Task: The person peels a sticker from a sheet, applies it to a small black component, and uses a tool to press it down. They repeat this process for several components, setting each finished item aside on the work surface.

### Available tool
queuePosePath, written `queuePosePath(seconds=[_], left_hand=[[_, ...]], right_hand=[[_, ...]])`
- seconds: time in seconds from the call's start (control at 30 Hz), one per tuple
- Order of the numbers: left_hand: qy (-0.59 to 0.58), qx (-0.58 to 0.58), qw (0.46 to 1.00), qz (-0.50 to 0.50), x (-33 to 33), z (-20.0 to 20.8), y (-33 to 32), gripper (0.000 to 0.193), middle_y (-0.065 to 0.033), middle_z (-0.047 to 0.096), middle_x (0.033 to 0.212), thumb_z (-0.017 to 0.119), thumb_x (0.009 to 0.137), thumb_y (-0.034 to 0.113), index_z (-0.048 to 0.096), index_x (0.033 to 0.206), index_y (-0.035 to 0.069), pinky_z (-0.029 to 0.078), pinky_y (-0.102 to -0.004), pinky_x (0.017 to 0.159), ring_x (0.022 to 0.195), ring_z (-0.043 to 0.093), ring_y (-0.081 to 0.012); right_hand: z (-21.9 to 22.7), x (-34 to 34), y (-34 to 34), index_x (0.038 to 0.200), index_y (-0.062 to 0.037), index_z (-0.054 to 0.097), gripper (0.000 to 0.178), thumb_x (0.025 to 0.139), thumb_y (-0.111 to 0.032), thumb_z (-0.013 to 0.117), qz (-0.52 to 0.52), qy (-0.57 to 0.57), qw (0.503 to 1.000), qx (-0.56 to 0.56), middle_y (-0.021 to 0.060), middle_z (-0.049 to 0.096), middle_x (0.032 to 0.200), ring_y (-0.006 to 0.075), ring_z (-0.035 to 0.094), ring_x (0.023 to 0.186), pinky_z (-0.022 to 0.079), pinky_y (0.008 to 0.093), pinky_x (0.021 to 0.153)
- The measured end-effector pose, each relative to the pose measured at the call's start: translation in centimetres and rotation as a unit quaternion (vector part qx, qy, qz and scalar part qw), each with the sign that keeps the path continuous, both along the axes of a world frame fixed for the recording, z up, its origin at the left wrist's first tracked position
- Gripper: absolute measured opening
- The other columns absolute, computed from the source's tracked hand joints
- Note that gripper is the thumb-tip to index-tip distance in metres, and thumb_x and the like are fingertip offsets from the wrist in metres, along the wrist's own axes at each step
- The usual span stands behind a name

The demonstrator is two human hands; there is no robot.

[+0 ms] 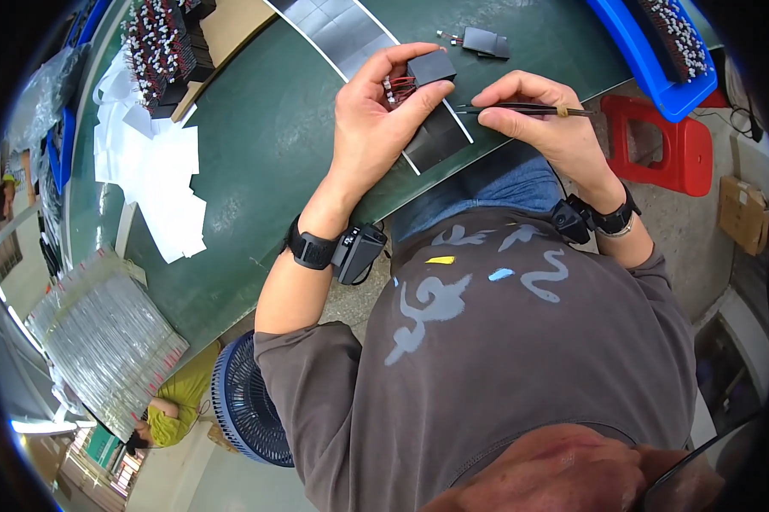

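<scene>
My left hand (371, 128) is closed around a flat-faced black block (433, 68), with thumb and fingers along its sides. Thin red wires with small white plugs (399, 89) stick out of the block toward my palm. Just to its right, my right hand (545, 119) pinches dark tweezers (579, 112) with a tan band around them, their tips pointing at the block but apart from it. Beneath my left hand runs a long strip of dark rectangular pieces (342, 36) with white edges. A smaller black wired piece (485, 43) lies beyond my hands.
The green table (231, 188) carries torn white sheets (158, 179) and a cardboard tray (231, 30) beside stacked wired black blocks (162, 51). A blue bin (676, 94) with similar parts is at right, above a red stool (698, 158). A fan (246, 401) stands lower left.
</scene>
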State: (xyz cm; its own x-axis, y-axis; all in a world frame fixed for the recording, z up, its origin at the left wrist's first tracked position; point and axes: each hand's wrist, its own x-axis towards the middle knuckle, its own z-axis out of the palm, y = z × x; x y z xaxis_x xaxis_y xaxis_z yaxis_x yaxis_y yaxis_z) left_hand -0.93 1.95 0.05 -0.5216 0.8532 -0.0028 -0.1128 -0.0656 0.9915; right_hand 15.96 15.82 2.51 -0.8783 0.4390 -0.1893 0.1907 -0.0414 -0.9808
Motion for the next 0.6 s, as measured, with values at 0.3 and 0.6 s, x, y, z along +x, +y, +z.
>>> queuePosePath(seconds=[0.3,0.6], left_hand=[[0.022,0.000,1.000,-0.003,0.0,-0.2,0.0,0.038,-0.0006,0.068,0.099,0.078,0.086,0.006,0.065,0.122,0.002,0.051,-0.0201,0.074,0.086,0.061,-0.0045],[0.042,-0.014,0.999,0.000,-0.2,-0.2,0.0,0.037,-0.0010,0.068,0.098,0.078,0.086,0.007,0.065,0.121,0.003,0.051,-0.0200,0.074,0.086,0.061,-0.0051]], right_hand=[[-1.8,-0.5,-1.0,0.080,-0.0033,0.062,0.020,0.089,-0.012,0.077,-0.033,0.000,0.978,0.206,-0.0037,0.061,0.071,0.0023,0.052,0.065,0.040,0.0195,0.059],[-2.1,-0.7,-1.2,0.076,-0.0033,0.061,0.022,0.088,-0.011,0.078,-0.025,0.057,0.971,0.230,-0.0015,0.060,0.069,0.0032,0.053,0.063,0.039,0.0207,0.057]])
